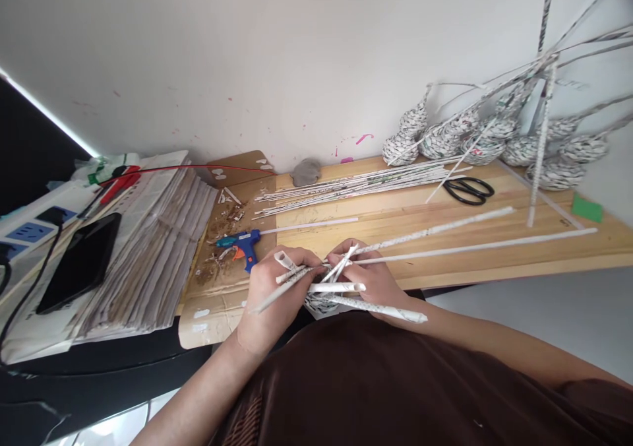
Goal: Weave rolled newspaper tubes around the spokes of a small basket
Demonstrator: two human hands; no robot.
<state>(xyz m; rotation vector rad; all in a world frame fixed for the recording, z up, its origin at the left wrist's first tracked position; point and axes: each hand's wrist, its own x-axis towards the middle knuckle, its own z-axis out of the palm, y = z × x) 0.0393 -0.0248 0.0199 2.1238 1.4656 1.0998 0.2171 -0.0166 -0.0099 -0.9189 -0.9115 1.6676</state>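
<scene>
Close to my body, a woven piece of rolled paper tubes point(321, 303) is held between my two hands, its body mostly hidden below them. Several loose tube ends stick out of it to both sides. My left hand point(279, 284) is closed around the tubes on its side, fingertips pinching near the middle. Opposite it, my right hand point(368, 274) pinches the crossing tubes with thumb and fingers. Two long paper tubes, one of them the upper tube point(435, 233), extend to the right past my right hand over the wooden table point(316, 241).
A blue glue gun point(242, 243) lies on cardboard point(217, 301) at left, beside stacked newspapers point(148, 248) and a black phone point(82, 261). Behind are a bundle of paper tubes point(356, 187), black scissors point(469, 190) and several woven gourd shapes point(400, 149) along the wall.
</scene>
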